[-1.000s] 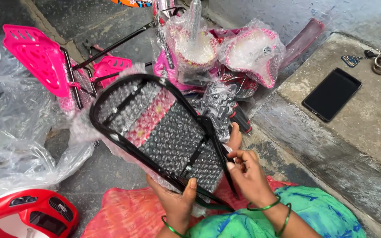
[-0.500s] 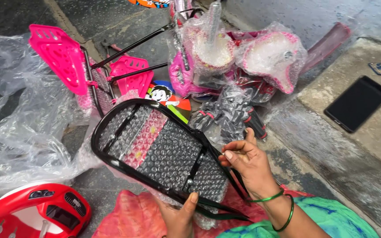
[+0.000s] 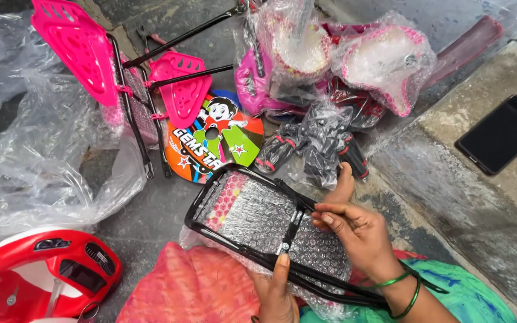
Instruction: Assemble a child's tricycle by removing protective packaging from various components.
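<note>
We hold a black metal frame (image 3: 252, 236) wrapped in bubble wrap (image 3: 264, 218) over our lap. Its long side runs from 10 o'clock down to 4 o'clock. Our left hand (image 3: 277, 293) grips its near bar from 6 o'clock. Our right hand (image 3: 360, 230), at 3 o'clock, pinches the wrap with closed fingers (image 3: 324, 209). A pink seat (image 3: 79, 48) lies far off at 10 o'clock.

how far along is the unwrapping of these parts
Done: pink seat panels lie bare, loose clear plastic beside them. In hand: left hand and right hand hold the black frame, bubble wrap still on. Left: wrapped wheels and wrapped grips.
</note>
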